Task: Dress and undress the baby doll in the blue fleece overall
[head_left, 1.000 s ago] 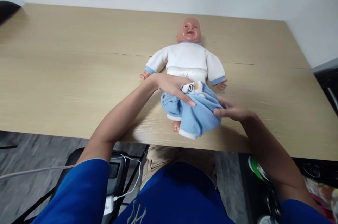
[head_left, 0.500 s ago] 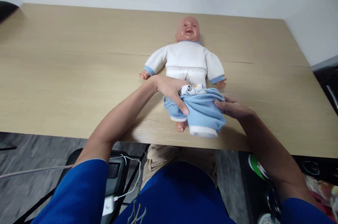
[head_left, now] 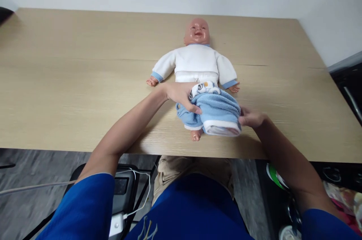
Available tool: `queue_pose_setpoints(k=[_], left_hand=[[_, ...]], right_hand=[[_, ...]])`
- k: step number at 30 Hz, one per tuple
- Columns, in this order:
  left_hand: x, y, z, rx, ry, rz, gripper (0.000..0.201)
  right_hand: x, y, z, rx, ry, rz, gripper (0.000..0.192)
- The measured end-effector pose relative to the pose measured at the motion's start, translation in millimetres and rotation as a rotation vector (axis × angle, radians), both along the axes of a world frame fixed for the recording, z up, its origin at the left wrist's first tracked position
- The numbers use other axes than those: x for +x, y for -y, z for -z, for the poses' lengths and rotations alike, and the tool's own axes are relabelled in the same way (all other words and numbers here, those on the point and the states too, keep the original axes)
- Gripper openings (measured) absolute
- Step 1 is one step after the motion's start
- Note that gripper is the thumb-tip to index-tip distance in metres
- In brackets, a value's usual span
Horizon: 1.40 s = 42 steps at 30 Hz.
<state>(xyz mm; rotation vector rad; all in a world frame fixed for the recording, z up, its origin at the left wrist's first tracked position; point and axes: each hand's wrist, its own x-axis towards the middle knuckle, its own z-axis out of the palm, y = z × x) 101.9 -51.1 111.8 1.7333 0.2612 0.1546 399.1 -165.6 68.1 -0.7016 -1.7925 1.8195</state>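
A baby doll (head_left: 197, 59) in a white top lies on its back on the wooden table (head_left: 70, 81), head away from me. Light blue trousers (head_left: 216, 112) with white cuffs are bunched over its hips and legs. One bare foot pokes out below the left trouser cuff. My left hand (head_left: 181, 96) grips the trousers at the doll's waist, beside a printed diaper. My right hand (head_left: 250, 117) holds the right side of the trousers near the raised, open cuff.
The table's near edge runs just below the doll's feet. A black chair with a device and white cables (head_left: 124, 194) stands under the table at left. Coloured items (head_left: 275, 183) lie on the floor at right. A white wall is behind.
The trousers have shifted: the right leg has swung up, so its white cuff faces me. My right hand slid further right along the fabric. My left hand kept its grip at the waist.
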Motion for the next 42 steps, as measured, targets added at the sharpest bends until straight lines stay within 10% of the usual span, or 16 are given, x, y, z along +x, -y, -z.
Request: queue_pose_setpoints(k=[4,9,19,33,42], left_hand=[[1,-3,6.5,0.043,-0.007,0.079,0.064],[-1,-6,7.6,0.0,-0.037,0.096,0.059],[16,21,-5.0,0.159,-0.091,0.147,0.032],[20,67,-35.1,0.726,-0.707,-0.053,0.091],[15,46,-8.5,0.532,-0.465,0.044,0.084]], right_hand=[[-4,7,-11.5,0.103,0.05,0.067,0.072],[-18,32,-15.5,0.17,0.092,0.509,0.05],[-107,139,-11.4,0.186,0.234,1.017,0.031],[-122,167,33.0,0.436,0.563,1.328,0.029],[-120,160,39.1,-0.216,0.082,1.219,0.06]])
